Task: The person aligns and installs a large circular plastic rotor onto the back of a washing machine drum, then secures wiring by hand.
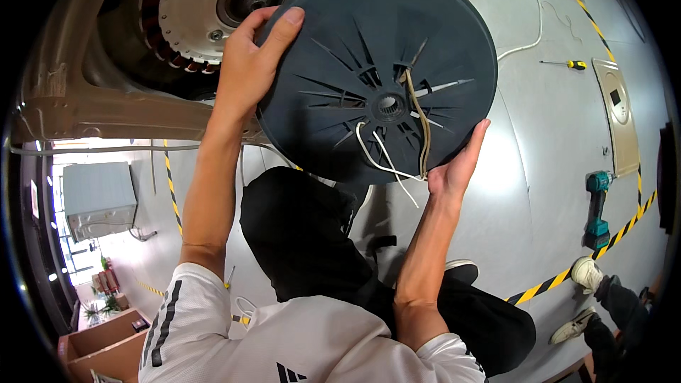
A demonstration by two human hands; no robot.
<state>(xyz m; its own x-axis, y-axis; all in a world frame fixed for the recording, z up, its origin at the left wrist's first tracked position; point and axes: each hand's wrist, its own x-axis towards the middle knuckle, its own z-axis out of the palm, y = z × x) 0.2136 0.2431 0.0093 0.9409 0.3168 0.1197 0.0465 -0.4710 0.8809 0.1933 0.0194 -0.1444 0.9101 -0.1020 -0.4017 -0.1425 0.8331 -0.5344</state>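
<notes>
Between my hands is a dark grey round motor rotor (440,42), with slots spreading from a toothed metal hub at its centre. A tan cord (417,103) and a white cord (379,163) pass through its slots and hang near the lower edge. My left hand (259,57) grips the upper left rim, thumb on the face and fingers mostly hidden behind. Against the lower right rim lies my right hand (457,167), its fingers partly hidden. Behind the rotor at upper left is the opened washing machine (64,78), showing a ring-shaped stator (188,21) around a central bearing.
On the grey floor at right lie a yellow-handled screwdriver (576,65), a beige panel (616,113) and a teal cordless drill (598,209). Another person's shoes (586,274) stand at lower right. A grey appliance (99,198) stands at left. Striped tape (550,284) crosses the floor.
</notes>
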